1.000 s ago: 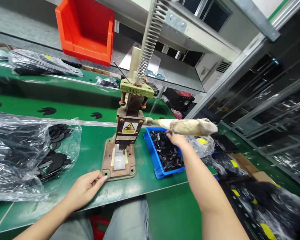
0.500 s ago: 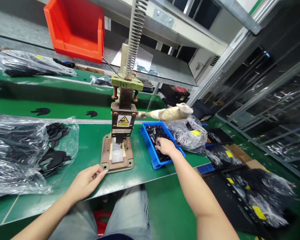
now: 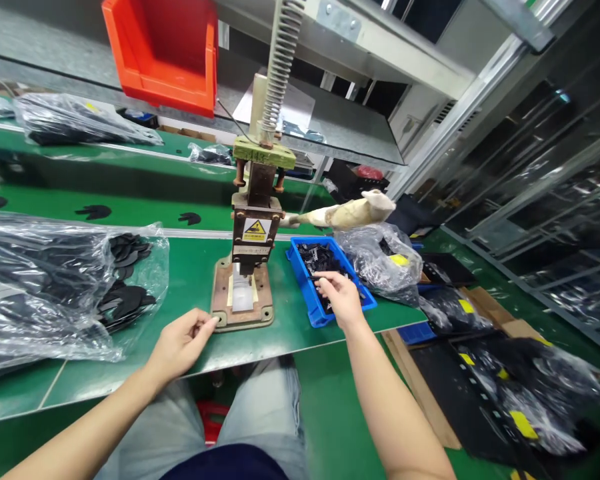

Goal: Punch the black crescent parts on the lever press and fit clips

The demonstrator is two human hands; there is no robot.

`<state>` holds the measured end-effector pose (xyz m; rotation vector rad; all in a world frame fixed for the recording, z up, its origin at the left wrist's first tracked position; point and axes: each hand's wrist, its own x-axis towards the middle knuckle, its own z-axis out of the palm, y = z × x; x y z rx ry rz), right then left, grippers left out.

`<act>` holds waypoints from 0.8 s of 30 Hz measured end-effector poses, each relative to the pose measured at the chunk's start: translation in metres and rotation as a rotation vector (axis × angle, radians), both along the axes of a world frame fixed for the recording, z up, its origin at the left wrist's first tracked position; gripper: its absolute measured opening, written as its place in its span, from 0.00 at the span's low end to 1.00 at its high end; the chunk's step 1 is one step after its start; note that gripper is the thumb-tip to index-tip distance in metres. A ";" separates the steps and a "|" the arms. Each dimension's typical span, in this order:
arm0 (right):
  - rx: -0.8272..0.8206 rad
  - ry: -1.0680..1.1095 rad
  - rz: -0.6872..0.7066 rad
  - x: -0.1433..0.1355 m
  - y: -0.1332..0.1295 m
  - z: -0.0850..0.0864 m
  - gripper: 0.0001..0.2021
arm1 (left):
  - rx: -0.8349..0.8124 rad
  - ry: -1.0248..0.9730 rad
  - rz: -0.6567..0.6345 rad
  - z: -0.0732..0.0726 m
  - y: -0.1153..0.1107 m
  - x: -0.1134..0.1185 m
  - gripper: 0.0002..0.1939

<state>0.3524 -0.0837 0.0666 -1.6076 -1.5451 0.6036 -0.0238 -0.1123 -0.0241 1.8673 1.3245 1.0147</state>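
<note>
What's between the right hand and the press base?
Head view: from right hand to press base, the left side of the blue bin, then bare green bench.

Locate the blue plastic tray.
On the green bench, right of the metal hand press, the blue plastic tray sits beneath the right hand.

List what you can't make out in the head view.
Head view:
Right hand: whether it pinches anything; dark pieces in the blue bin blend together.
Left hand: curled fingertips, hidden by the hand itself.
Spring: top, cut off by upper edge.
Warning label: lettering too small.
</note>
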 end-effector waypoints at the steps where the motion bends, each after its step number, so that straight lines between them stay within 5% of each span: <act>1: -0.004 0.085 0.037 -0.017 -0.010 -0.007 0.25 | 0.052 -0.015 -0.025 0.010 -0.004 0.006 0.15; 3: -0.036 0.244 0.116 -0.053 -0.029 -0.020 0.25 | 0.181 -0.059 -0.140 0.032 -0.010 0.019 0.10; 7: -0.142 0.491 0.249 -0.115 -0.056 -0.041 0.20 | 0.292 -0.088 -0.352 0.060 -0.011 0.040 0.17; 14: -0.173 0.634 0.309 -0.143 -0.071 -0.052 0.16 | 0.191 -0.099 -0.234 0.051 -0.020 0.030 0.10; 24: -0.108 0.600 0.344 -0.144 -0.081 -0.058 0.11 | 0.217 -0.114 -0.267 0.050 -0.034 0.025 0.10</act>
